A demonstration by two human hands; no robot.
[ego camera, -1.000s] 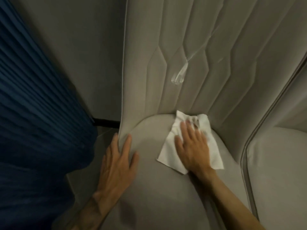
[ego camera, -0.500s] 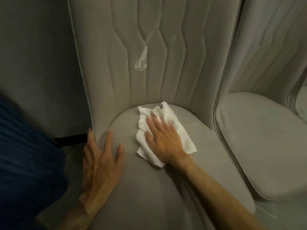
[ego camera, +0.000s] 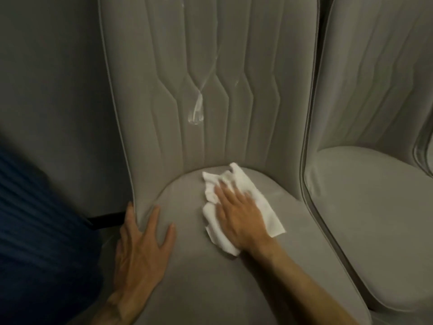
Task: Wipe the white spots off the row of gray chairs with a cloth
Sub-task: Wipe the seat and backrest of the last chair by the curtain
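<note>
A gray upholstered chair (ego camera: 304,242) fills the middle of the view, its quilted backrest rising behind the seat. A white streaky spot (ego camera: 196,113) marks the lower backrest, and fainter white flecks sit higher up near the top edge. A white cloth (ego camera: 262,202) lies crumpled on the rear of the seat. My right hand (ego camera: 236,214) presses flat on the cloth with straight fingers. My left hand (ego camera: 140,245) rests spread on the seat's left edge, its thumb round the chair's side.
A second gray chair (ego camera: 365,207) stands close on the right, with the edge of a third beyond it. A gray wall (ego camera: 51,90) lies to the left. Dark blue ribbed fabric (ego camera: 35,231) hangs at the lower left.
The view has swung right, bringing the neighbouring chair into sight. My right hand has slid the cloth slightly on the seat's rear. My left hand has stayed on the seat's left edge.
</note>
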